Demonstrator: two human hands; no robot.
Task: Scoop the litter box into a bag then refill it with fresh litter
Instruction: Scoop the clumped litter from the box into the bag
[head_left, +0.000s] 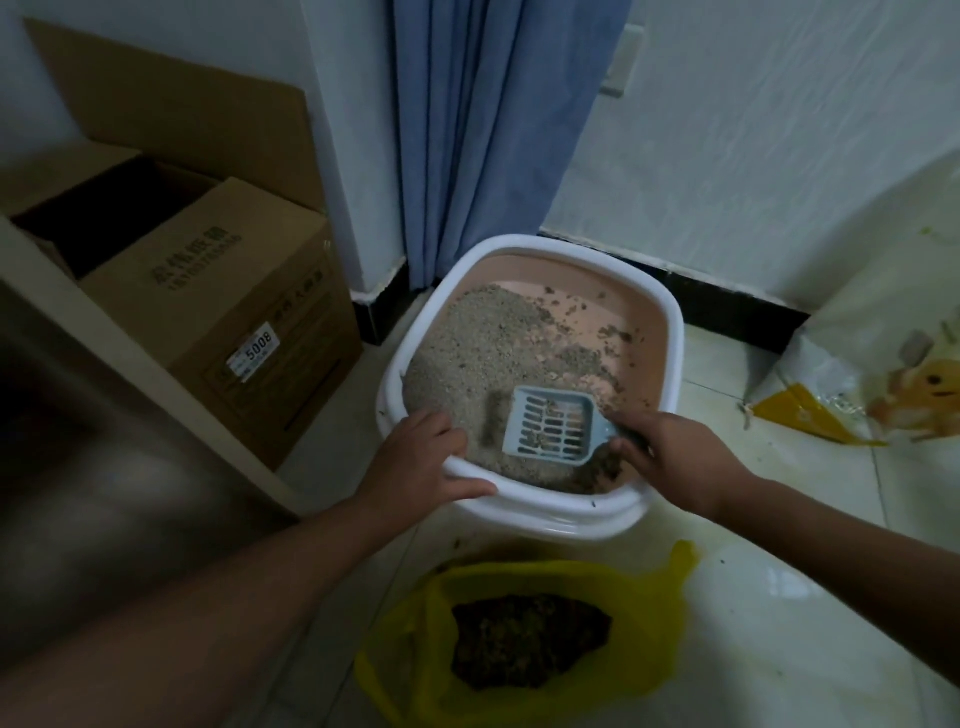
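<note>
A pink litter box with a white rim (670, 332) stands on the floor against the wall, tilted up at its near side. Grey litter (467, 338) is heaped on its left half; bare pink bottom shows at the far right. My left hand (423, 457) grips the near left rim. My right hand (670, 457) holds the handle of a pale blue slotted scoop (550, 421), which hovers low over the near litter with a few clumps in it. A yellow plastic bag (649, 613) lies open on the floor in front, with dark scooped litter (524, 639) inside.
Cardboard boxes (218, 291) stand to the left, one with its top open. A blue curtain (488, 130) hangs behind the litter box. A white and yellow litter sack (857, 379) lies at the right by the wall. The floor is pale tile.
</note>
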